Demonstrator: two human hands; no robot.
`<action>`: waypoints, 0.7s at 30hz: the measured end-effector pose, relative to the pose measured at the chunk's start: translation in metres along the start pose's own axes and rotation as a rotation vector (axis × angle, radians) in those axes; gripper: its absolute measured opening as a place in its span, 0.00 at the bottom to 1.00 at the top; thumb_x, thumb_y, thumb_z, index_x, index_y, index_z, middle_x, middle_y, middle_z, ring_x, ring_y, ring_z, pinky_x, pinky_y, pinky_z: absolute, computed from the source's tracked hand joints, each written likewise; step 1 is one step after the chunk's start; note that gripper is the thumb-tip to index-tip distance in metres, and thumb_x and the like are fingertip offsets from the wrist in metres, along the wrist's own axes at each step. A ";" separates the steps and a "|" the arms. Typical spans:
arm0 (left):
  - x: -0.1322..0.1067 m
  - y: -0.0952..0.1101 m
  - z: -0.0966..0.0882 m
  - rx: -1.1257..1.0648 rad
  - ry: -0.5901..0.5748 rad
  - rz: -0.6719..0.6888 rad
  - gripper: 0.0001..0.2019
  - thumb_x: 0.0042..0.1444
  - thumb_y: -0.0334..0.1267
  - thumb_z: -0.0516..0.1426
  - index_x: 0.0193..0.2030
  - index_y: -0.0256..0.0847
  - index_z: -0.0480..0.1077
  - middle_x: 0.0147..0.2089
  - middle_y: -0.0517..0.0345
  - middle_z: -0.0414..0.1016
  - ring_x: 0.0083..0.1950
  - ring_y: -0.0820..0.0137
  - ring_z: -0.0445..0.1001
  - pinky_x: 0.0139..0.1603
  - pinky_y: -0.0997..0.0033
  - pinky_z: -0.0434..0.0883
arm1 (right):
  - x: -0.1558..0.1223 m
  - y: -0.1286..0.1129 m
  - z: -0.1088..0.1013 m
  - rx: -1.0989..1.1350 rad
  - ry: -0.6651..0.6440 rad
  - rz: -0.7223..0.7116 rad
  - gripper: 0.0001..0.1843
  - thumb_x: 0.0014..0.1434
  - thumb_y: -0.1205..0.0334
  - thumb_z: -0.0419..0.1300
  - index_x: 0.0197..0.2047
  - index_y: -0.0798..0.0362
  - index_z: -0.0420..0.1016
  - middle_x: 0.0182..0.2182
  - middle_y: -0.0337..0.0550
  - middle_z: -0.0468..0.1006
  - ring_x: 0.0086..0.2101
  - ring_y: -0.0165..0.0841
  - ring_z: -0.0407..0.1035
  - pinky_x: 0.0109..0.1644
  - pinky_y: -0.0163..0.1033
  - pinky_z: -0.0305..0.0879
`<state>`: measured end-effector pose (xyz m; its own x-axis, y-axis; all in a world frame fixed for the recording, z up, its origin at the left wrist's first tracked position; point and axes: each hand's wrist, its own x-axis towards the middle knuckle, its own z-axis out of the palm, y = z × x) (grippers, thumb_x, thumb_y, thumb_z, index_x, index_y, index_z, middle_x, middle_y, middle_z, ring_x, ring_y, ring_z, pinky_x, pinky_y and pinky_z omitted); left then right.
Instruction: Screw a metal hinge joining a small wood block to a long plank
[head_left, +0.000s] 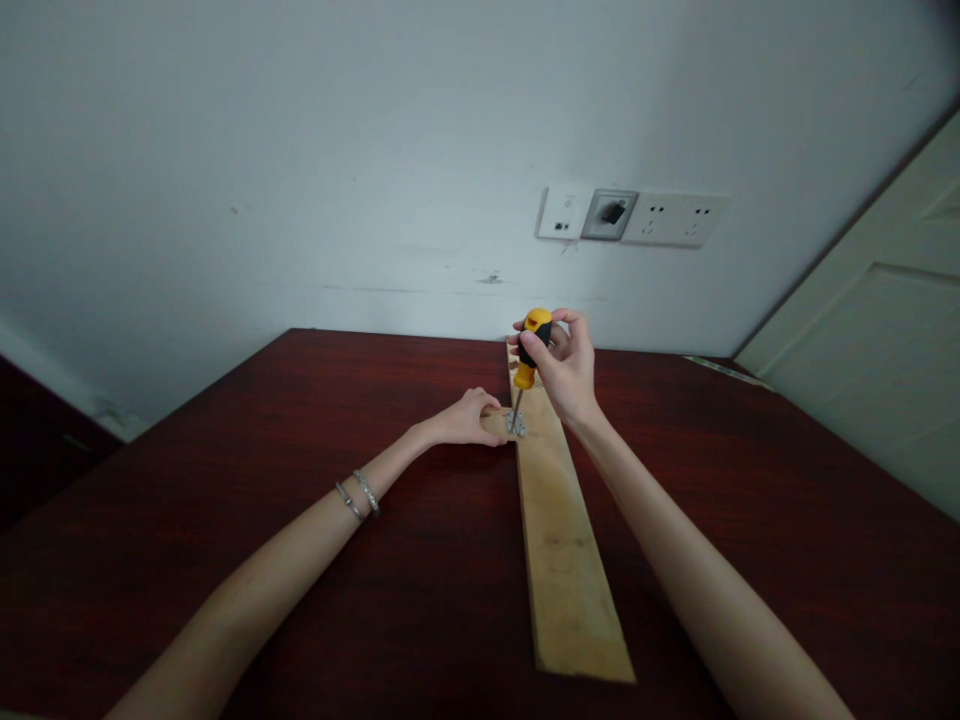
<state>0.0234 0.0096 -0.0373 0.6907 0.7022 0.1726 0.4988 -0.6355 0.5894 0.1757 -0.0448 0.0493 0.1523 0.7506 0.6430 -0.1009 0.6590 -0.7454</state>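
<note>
My right hand [568, 365] is closed around the yellow and black handle of a screwdriver [535, 345]. The shaft slants down, and its tip is at a small metal hinge [516, 423]. That hinge lies across the joint between a long wooden board [559, 530] and a short wooden piece [495, 424] at its left side. My left hand [469, 418] grips the short piece, thumb on the near side and fingers on the far side. Any screw under the tip is too small to make out.
The dark red wooden table [360, 600] ends at a white wall [337, 150]. Sockets [675, 219] and a plugged-in black adapter [615, 212] are on the wall. A pale door [885, 290] stands at the right. A thin strip [727, 372] lies near the table's far right edge.
</note>
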 end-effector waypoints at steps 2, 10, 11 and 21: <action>0.000 0.000 0.000 -0.003 0.004 -0.010 0.28 0.38 0.48 0.66 0.46 0.36 0.70 0.43 0.53 0.66 0.47 0.62 0.65 0.49 0.65 0.65 | 0.000 -0.001 0.001 0.003 -0.005 0.005 0.22 0.51 0.53 0.64 0.39 0.44 0.53 0.38 0.36 0.75 0.35 0.29 0.73 0.42 0.41 0.71; -0.001 0.004 -0.002 0.010 0.001 -0.002 0.27 0.38 0.48 0.65 0.44 0.35 0.72 0.43 0.52 0.67 0.46 0.61 0.66 0.48 0.64 0.65 | 0.001 0.000 -0.003 0.035 -0.011 0.003 0.18 0.53 0.55 0.62 0.38 0.44 0.54 0.35 0.34 0.73 0.31 0.28 0.72 0.40 0.39 0.70; -0.001 0.004 -0.002 0.011 0.000 -0.004 0.27 0.38 0.47 0.65 0.45 0.35 0.71 0.44 0.52 0.67 0.46 0.62 0.66 0.49 0.64 0.65 | 0.001 0.001 -0.005 0.058 -0.031 0.009 0.17 0.54 0.55 0.61 0.38 0.44 0.55 0.35 0.34 0.73 0.32 0.28 0.72 0.41 0.40 0.70; 0.000 0.000 0.000 -0.014 0.006 -0.005 0.27 0.37 0.48 0.66 0.45 0.37 0.71 0.43 0.52 0.67 0.46 0.61 0.66 0.49 0.63 0.65 | 0.003 0.001 -0.009 -0.010 -0.069 -0.010 0.18 0.50 0.59 0.64 0.42 0.44 0.61 0.36 0.36 0.73 0.40 0.32 0.71 0.47 0.44 0.68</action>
<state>0.0235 0.0095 -0.0373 0.6851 0.7074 0.1740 0.4949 -0.6272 0.6014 0.1846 -0.0420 0.0489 0.0850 0.7460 0.6605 -0.0895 0.6660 -0.7406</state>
